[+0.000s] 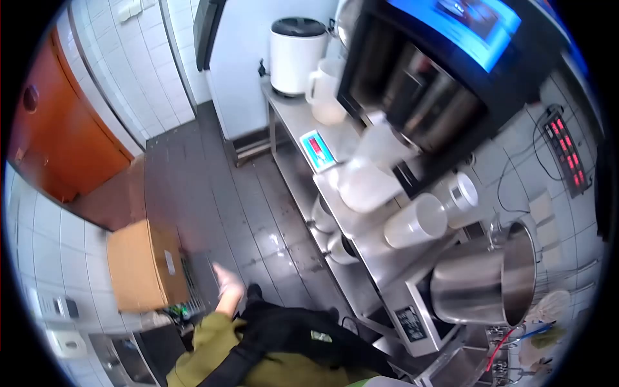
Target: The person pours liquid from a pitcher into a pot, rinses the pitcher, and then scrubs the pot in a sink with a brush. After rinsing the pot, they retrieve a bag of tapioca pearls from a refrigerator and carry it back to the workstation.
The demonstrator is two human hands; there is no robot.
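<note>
My left hand (228, 284) hangs low over the tiled floor (258, 219), below the olive sleeve (209, 335), to the right of a cardboard box (138, 267). It touches nothing that I can see; its fingers look stretched out, somewhat blurred. My right hand is out of view. To the right runs a steel counter (367, 248) with a digital scale (317, 151), a white jug (327, 90) and translucent plastic containers (418, 220). A large steel pot (483, 284) lies toward the lower right, on a cooker with a control panel (412, 322).
A white urn (298, 58) is at the counter's far end. A black machine with a lit screen (461, 26) overhangs the counter. At the left are an orange door (64, 122) and a sink (129, 358). A red-lit timer panel (567, 151) hangs on the wall.
</note>
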